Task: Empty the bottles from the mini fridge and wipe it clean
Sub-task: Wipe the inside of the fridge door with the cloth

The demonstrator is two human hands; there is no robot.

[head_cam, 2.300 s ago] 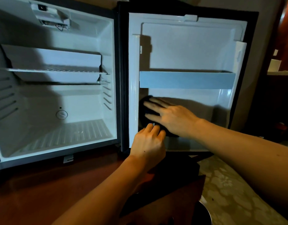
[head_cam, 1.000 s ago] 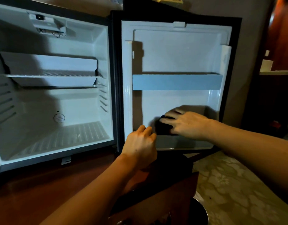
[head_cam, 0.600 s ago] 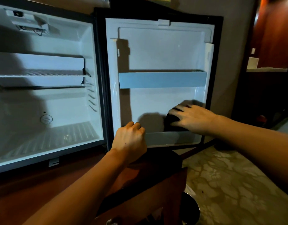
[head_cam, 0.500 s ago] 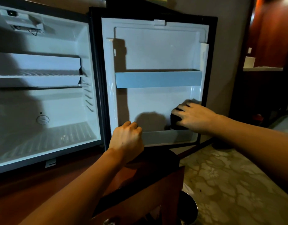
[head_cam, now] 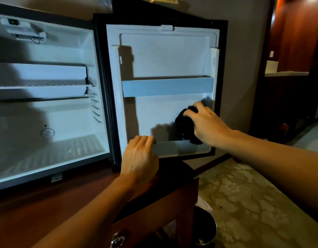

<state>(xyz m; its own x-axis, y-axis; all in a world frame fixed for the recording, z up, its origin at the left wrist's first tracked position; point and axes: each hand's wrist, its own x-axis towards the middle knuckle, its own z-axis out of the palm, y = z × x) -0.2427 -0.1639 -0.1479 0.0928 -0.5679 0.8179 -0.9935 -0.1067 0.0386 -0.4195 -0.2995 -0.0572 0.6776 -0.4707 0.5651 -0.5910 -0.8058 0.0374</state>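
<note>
On the left, our mini fridge (head_cam: pixel 47 97) stands open with no bottles inside, only its wire shelf (head_cam: pixel 41 85). Our left hand (head_cam: pixel 139 158) curls its fingers over the low door rack (head_cam: pixel 181 147), holding the door (head_cam: pixel 165 56) steady. Our right hand (head_cam: pixel 206 124) grips the dark cloth (head_cam: pixel 184 125) and presses it on the door wall. A moment ago the cloth was near the hinge; now it is at the far right. We think this strip is nearly wiped.
</note>
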